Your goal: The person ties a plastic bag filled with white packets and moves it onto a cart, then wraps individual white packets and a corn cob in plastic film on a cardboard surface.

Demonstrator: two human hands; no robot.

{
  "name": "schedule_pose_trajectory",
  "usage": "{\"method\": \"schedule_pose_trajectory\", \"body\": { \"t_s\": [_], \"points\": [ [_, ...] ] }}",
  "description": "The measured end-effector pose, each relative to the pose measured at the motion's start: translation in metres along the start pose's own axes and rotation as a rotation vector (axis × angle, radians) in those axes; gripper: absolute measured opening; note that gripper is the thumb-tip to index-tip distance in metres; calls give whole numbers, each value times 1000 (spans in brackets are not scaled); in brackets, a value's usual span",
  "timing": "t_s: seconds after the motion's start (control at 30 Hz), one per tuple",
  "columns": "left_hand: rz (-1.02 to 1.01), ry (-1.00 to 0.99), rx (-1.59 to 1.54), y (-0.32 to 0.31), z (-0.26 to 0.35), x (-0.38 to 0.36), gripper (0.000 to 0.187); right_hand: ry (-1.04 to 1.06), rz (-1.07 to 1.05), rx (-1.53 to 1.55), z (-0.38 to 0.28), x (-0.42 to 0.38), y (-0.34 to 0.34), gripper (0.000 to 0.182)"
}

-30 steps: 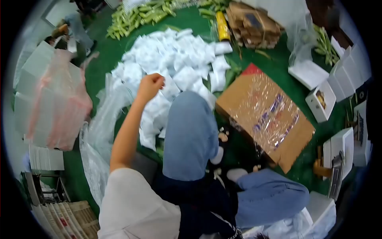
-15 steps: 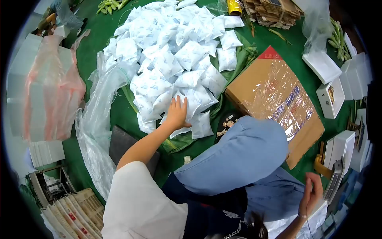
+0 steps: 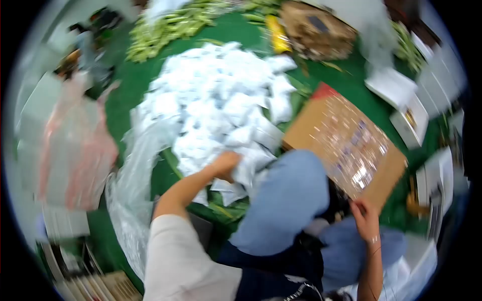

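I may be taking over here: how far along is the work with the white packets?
No finished batch stands out. In progress: the left hand is at the near edge of the packet pile, though blur hides any grip; the right hand is by the cardboard box. Remaining, seemingly: that big loose pile.

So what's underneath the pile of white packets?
Green material peeks out at the near edge of the white packets, by the left hand, and again toward the cardboard box. What lies under the middle is covered, unseen.
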State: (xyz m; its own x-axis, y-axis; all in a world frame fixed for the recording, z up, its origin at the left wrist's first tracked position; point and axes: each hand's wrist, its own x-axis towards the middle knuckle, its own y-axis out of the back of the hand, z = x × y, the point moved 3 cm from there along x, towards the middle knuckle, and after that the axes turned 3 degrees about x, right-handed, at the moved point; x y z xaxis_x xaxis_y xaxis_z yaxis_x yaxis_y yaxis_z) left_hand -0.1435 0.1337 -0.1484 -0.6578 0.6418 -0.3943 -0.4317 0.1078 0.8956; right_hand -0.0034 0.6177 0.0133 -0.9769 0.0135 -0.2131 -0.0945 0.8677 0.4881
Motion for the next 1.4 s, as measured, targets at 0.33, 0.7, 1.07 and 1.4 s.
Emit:
{"method": "schedule_pose_trajectory", "body": {
  "t_s": [0.33,0.7,1.07,1.4],
  "points": [
    [483,-464,260,299,180,150,99,705,199,-589,-133,129,-7,95],
    [212,80,20,162,171,184,60,-12,378,-436,32,150,-9,98],
    [-190,379,-1242,117,119,137,27,214,379,-640,41,108,-69,99],
    [339,-450,-808,144,214,217,50,187,4,-526,49,159,-42,88]
  ]
}}
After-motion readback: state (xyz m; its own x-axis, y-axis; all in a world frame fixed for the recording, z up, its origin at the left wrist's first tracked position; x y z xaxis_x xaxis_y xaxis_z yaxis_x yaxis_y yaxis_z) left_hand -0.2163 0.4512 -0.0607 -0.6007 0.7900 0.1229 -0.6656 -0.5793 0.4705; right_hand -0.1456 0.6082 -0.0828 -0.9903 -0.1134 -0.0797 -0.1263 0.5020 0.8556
